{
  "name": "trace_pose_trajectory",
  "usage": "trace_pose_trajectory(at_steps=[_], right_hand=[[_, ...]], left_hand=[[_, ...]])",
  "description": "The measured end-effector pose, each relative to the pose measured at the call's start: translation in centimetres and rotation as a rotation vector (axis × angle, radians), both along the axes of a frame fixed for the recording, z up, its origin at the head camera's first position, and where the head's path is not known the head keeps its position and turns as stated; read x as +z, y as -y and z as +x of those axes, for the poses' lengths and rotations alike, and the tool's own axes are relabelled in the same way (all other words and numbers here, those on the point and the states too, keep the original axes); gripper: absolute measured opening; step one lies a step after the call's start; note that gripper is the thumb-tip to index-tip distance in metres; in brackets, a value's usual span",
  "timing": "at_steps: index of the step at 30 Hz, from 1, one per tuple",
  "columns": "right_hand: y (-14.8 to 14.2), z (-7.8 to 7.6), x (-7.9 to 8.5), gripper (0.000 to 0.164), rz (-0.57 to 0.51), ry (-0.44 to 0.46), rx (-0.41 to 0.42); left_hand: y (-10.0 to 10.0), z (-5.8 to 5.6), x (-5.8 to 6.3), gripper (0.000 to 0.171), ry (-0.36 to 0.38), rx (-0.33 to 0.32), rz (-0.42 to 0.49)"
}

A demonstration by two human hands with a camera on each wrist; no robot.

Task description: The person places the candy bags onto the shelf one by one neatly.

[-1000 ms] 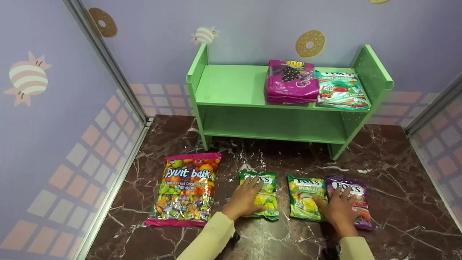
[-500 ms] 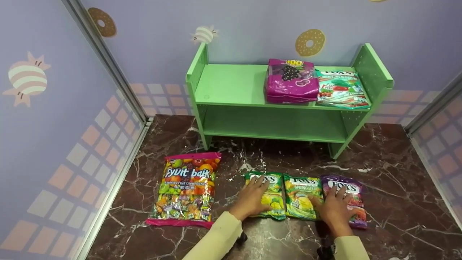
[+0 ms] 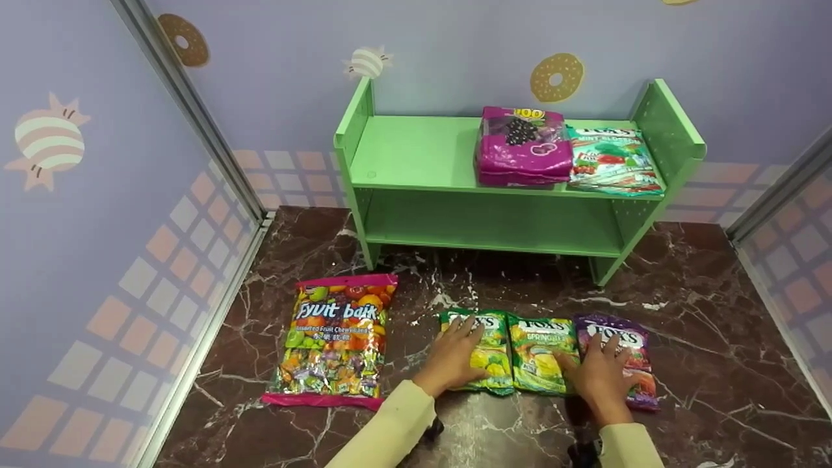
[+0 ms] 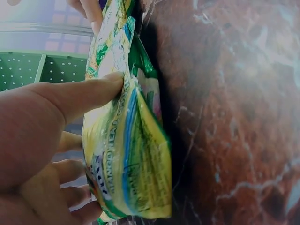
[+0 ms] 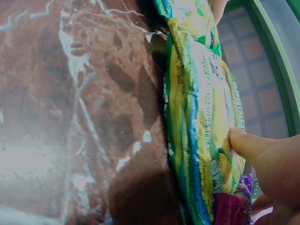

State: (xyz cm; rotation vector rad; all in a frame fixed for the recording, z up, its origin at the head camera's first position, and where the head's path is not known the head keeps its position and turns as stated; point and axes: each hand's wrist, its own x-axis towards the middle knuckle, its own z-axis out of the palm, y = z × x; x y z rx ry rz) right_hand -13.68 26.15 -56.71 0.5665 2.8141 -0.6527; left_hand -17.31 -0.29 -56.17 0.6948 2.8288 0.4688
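Three candy bags lie side by side on the dark marbled floor. My left hand (image 3: pixel 453 356) rests with spread fingers on the left green-and-yellow FOX'S bag (image 3: pixel 492 363); in the left wrist view its thumb (image 4: pixel 101 91) touches this bag's side (image 4: pixel 145 159). The middle bag, FOX'S Spring Tea (image 3: pixel 536 351), adjoins it. Over the purple FOX'S bag (image 3: pixel 643 387) lies my right hand (image 3: pixel 599 380), fingers extended and partly covering it. Its thumb (image 5: pixel 248 144) presses the Spring Tea bag (image 5: pixel 206 112) in the right wrist view.
A big Fyuit baik candy bag (image 3: pixel 338 344) lies to the left. Behind, a green two-tier shelf (image 3: pixel 416 153) stands against the wall, bearing a magenta candy pack (image 3: pixel 526 159) and a FOX'S mint bag (image 3: pixel 611 162). Patterned walls (image 3: pixel 84 247) enclose the sides.
The left FOX'S bag has slid right under my left hand. With my right hand, the Spring Tea and purple bags have shifted left, so the gaps between the bags have narrowed.
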Motion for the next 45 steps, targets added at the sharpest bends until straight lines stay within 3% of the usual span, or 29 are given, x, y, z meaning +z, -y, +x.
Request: trace_pose_trajectory(at_steps=[10,15,24,29,35,45], right_hand=[[0.9,-0.2,1.1,0.099,-0.051,-0.098,0.028],[1.9,-0.3,1.5,0.087,-0.126,-0.192,0.073],[5.2,-1.3,1.9,0.073,-0.243,-0.335,0.119],[7.1,-1.4,2.2,0.072,-0.316,-0.354,0.15],[10.1,-1.8,2.1,0.071,-0.392,-0.372,0.201],[15.6,-2.4,1.9,0.063,-0.58,-0.363,0.307]], left_hand=[[0.7,-0.4,0.7,0.081,-0.002,-0.004,0.071],[1.3,-0.2,1.2,0.077,0.004,0.007,0.099],[3.5,0.2,1.7,0.07,-0.049,0.049,0.128],[5.1,0.4,1.9,0.068,-0.071,0.079,0.16],[7.6,0.7,2.1,0.068,-0.086,0.136,0.212],[12.3,1.0,2.2,0.061,-0.116,0.286,0.288]])
